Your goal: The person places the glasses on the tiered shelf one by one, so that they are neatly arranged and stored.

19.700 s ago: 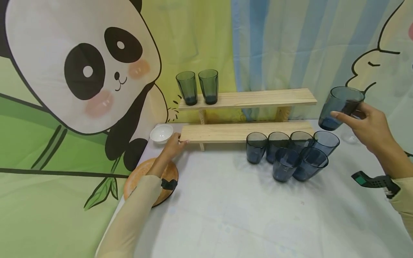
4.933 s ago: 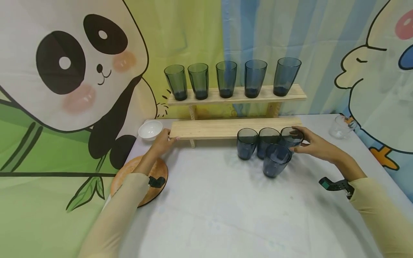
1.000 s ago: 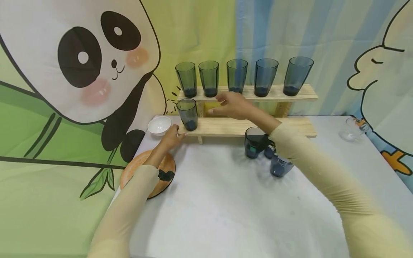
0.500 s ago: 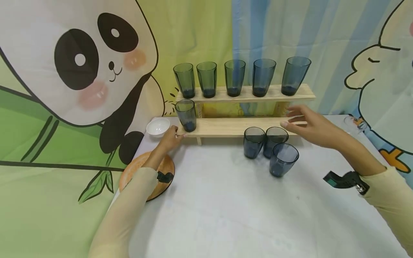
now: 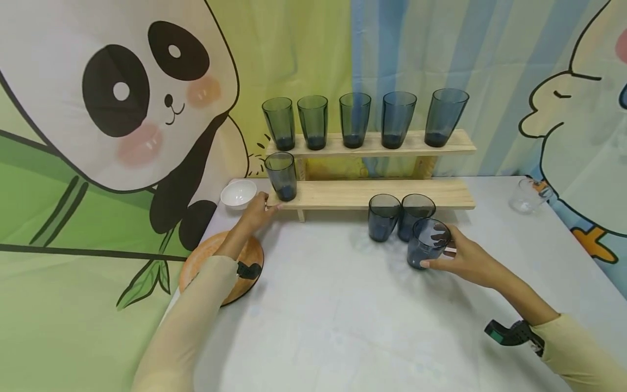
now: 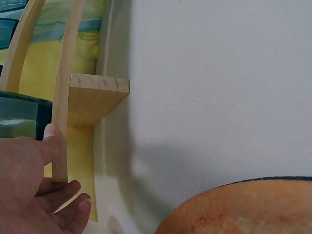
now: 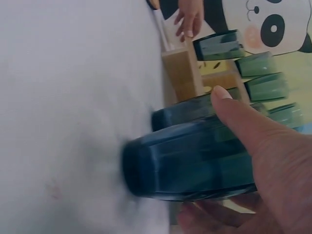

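My right hand (image 5: 470, 261) curls thumb and fingers around a blue-tinted drinking glass (image 5: 424, 247), the front one of three by the shelf. The right wrist view shows the thumb along the side of that glass (image 7: 190, 158). Two matching glasses, one left (image 5: 383, 220) and one right (image 5: 410, 218), stand just behind it. My left hand (image 5: 254, 215) pinches the left end of the lower board of a two-tier wooden shelf (image 5: 372, 195), thumb on top, fingers beneath. Beside that thumb one glass (image 5: 283, 177) stands upright on the lower board.
Several more glasses stand in a row on the shelf's upper board (image 5: 416, 142). A white bowl (image 5: 238, 194) sits left of the shelf, with a round orange-brown plate (image 5: 250, 256) under the left forearm. A clear glass vessel (image 5: 526, 197) stands at the back right.
My right hand, empty over the lower board a second ago, has swung right and down and now grips the front glass. My left hand keeps its hold on the shelf.
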A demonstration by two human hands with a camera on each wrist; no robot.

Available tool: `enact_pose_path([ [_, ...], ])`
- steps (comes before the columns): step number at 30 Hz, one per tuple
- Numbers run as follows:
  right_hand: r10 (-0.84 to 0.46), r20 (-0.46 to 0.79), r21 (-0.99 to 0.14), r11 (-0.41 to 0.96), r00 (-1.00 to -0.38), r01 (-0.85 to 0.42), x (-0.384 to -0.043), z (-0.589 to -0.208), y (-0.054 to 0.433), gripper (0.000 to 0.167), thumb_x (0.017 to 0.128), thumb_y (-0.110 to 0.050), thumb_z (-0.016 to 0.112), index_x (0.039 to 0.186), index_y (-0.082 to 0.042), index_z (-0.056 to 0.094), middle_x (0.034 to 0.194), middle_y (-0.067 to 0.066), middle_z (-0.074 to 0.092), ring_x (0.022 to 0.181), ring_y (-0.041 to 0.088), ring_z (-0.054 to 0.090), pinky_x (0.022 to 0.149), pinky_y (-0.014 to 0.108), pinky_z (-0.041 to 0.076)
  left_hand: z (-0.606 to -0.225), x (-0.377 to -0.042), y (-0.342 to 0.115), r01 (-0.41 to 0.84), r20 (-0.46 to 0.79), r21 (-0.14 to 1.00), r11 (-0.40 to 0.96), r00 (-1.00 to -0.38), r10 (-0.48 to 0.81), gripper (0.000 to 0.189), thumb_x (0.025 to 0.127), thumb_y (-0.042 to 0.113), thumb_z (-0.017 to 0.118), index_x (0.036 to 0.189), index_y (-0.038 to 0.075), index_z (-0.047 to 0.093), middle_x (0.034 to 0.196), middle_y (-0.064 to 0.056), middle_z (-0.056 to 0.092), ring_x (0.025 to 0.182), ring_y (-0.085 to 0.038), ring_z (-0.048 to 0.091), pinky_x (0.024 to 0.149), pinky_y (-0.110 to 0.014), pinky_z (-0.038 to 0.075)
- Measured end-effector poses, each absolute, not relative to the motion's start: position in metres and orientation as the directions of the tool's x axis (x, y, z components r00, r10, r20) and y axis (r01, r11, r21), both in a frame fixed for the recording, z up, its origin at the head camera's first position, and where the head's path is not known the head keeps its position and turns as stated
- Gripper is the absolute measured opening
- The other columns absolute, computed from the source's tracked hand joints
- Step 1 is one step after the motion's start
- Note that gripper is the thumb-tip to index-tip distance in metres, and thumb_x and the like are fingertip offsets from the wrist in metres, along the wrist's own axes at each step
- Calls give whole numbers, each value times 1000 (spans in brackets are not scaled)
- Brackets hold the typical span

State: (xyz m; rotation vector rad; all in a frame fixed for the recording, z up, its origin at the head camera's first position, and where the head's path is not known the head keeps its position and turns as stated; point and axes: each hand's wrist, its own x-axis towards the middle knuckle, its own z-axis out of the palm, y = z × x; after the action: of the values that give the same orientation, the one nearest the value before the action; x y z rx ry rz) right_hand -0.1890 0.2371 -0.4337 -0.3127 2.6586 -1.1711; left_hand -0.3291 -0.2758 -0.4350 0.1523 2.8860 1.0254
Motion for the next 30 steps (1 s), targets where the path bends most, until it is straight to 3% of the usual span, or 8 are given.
enact_pose_path([
  [5, -255, -21, -746, 648, -967, -155, -193, -448, 234, 95, 91, -43, 85, 157, 1, 33, 148, 28, 54, 136, 48, 55, 109, 62, 48, -435, -329, -279, 70, -28, 631, 773, -993, 112, 64, 109, 29, 61, 147, -17, 38, 148, -39, 47, 141, -49, 46, 120, -57, 37],
  [12, -282, 1, -744, 641, -959, -189, -176, -445, 225, 95, 90, -45, 85, 160, -3, 35, 146, 22, 59, 135, 43, 57, 104, 57, 53, -438, -327, -280, 61, -42, 623, 780, -993, 112, 66, 109, 31, 60, 149, -16, 36, 150, -38, 46, 141, -49, 46, 119, -57, 38],
  [21, -387, 79, -808, 515, -919, -286, -163, -405, 185, 70, 87, -33, 90, 143, -11, 54, 139, 11, 62, 127, 32, 65, 103, 47, 56, -438, -330, -278, 72, -34, 629, 774, -992, 120, 67, 109, 31, 60, 150, -16, 35, 149, -38, 46, 138, -49, 48, 117, -57, 40],
  [25, -409, 87, -818, 491, -908, -299, -169, -376, 164, 70, 87, -32, 90, 144, -12, 53, 137, 10, 62, 124, 31, 66, 101, 47, 59, -439, -333, -277, 68, -42, 619, 782, -992, 119, 68, 109, 32, 60, 150, -16, 36, 149, -38, 47, 138, -48, 48, 117, -56, 40],
  [30, -400, 100, -776, 542, -911, -322, -192, -341, 132, 76, 88, -44, 87, 148, -16, 51, 133, 7, 65, 117, 27, 67, 92, 49, 59, -440, -334, -277, 60, -43, 629, 775, -993, 111, 66, 109, 30, 60, 150, -16, 36, 149, -38, 46, 140, -48, 47, 118, -56, 40],
])
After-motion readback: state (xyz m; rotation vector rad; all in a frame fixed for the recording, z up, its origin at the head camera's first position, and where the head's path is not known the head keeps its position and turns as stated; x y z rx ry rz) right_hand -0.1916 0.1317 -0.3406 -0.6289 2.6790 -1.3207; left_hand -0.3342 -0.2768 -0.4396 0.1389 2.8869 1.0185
